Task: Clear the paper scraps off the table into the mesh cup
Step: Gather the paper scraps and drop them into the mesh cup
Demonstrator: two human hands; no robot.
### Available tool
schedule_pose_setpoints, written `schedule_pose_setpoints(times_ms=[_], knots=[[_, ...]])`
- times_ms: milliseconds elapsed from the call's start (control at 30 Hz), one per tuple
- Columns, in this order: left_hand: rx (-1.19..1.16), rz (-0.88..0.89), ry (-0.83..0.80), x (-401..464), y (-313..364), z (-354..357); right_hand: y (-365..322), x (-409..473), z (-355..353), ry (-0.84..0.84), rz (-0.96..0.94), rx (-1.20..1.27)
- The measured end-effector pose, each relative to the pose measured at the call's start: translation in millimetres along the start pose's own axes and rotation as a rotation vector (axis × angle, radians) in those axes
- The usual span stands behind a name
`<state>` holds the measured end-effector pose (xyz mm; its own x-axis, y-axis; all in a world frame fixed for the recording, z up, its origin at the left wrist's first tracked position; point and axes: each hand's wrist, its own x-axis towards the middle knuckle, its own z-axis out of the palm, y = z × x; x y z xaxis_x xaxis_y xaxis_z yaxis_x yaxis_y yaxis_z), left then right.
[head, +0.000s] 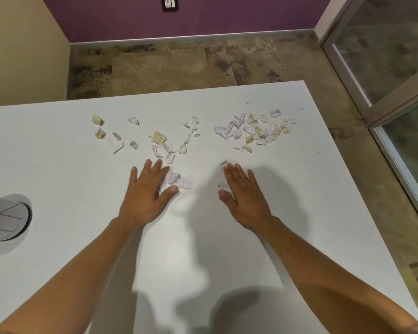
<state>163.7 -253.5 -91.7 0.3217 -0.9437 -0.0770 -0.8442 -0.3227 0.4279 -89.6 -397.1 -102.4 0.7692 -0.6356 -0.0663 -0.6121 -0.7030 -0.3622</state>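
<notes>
Torn paper scraps lie scattered across the far half of the white table (203,237): a dense pile (256,128) at the right, a looser group (164,143) in the middle, a few tan pieces (99,127) at the left. My left hand (147,191) lies flat, fingers spread, its thumb touching pale lilac scraps (181,182). My right hand (244,191) is also flat and open, with a small scrap (223,184) under its thumb side. The mesh cup (5,218) stands at the table's left edge, partly cut off by the frame.
The table's far edge and right edge drop to a mottled brown floor (179,66). A glass door with a metal frame (384,68) stands to the right. A purple wall with a socket plate (169,3) is behind.
</notes>
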Motion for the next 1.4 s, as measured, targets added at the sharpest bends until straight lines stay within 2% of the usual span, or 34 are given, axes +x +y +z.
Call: schedule_pose_setpoints(times_ms=[100,167,267,367,500,700,833,933,1033,1100,1167,1333,1400], knots=[[-0.210,0.051,-0.040,-7.1,8.0,0.0,-2.3,-8.1,-3.5,0.063,-0.070,0.300],[-0.305,0.010,0.026,-7.7,7.7,-6.2,0.0,-6.6,-8.3,0.159,0.033,0.447],[-0.271,-0.103,0.149,3.8,0.9,-17.4,8.5,7.1,-14.2,0.228,0.189,0.347],[-0.223,-0.153,0.062,21.7,-3.1,-23.3,5.5,22.8,-16.7,0.083,0.140,0.219],[-0.115,-0.012,-0.132,33.7,9.3,-9.9,-9.0,26.5,-8.0,-0.055,-0.007,0.116],[-0.025,0.225,-0.134,8.5,34.6,19.4,-23.3,3.4,-3.7,-0.131,-0.151,0.075],[-0.140,0.292,-0.181,-13.7,42.2,16.4,-28.5,-15.0,-11.2,-0.166,-0.165,0.196],[-0.280,0.201,-0.156,-29.0,48.8,6.0,-28.9,-27.4,-22.1,-0.095,-0.030,0.272],[-0.232,0.100,0.017,-42.6,51.7,-4.9,-25.9,-42.2,-34.6,0.061,0.143,0.128],[-0.118,-0.035,0.043,-48.3,55.2,-9.5,-25.9,-52.2,-40.4,-0.035,0.313,0.068],[-0.110,-0.170,0.027,-51.8,63.1,-9.2,-28.7,-57.2,-39.7,-0.165,0.420,0.062],[-0.097,-0.347,-0.128,-43.0,99.2,-1.8,-61.1,-35.2,-36.8,-0.186,0.454,0.106],[0.003,-0.355,-0.179,-38.8,114.5,1.1,-76.2,-23.7,-35.5,-0.186,0.434,0.032]])
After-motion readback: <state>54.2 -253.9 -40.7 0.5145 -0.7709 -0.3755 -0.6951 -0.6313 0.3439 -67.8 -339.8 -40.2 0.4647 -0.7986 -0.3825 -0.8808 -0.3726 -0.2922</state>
